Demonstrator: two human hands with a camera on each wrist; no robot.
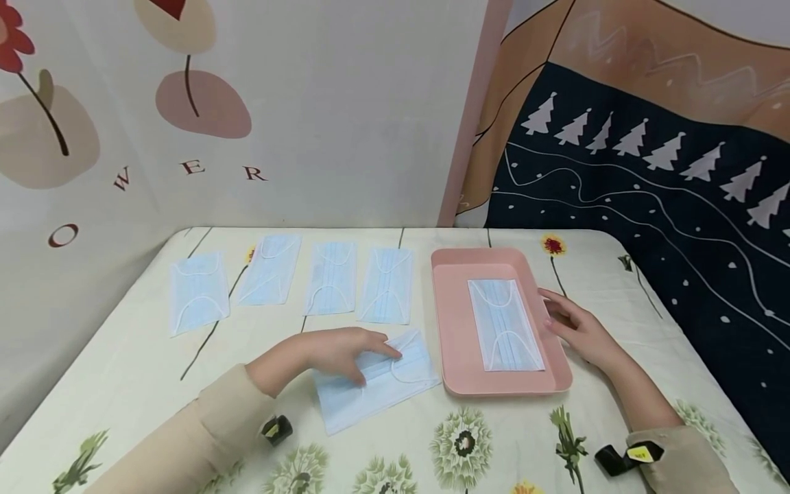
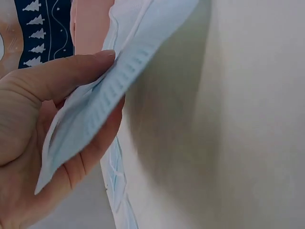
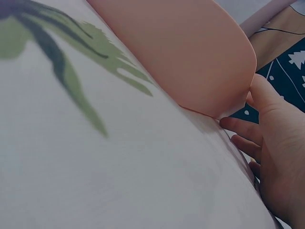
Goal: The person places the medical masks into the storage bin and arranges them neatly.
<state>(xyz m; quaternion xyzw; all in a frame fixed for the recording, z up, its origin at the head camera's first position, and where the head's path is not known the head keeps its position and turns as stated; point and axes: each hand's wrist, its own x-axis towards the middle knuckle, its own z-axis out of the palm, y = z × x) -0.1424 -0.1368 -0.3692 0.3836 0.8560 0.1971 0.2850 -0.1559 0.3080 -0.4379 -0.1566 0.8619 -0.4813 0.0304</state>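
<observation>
A person's left hand (image 1: 336,350) is pinching the edge of a blue face mask (image 1: 376,381) between thumb and fingers, just left of a pink tray (image 1: 453,322) on the floral tablecloth (image 1: 142,370). The right hand (image 1: 577,326) is resting with relaxed, slightly spread fingers against the tray's right rim, where another mask (image 1: 505,324) is lying inside. Four more masks (image 1: 290,278) are lying in a row behind.

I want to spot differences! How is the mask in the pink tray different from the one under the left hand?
The tray mask lies flat and straight inside the tray, untouched. The held mask lies askew on the tablecloth, pinched by the left hand. Both are light blue with white ear loops.
</observation>
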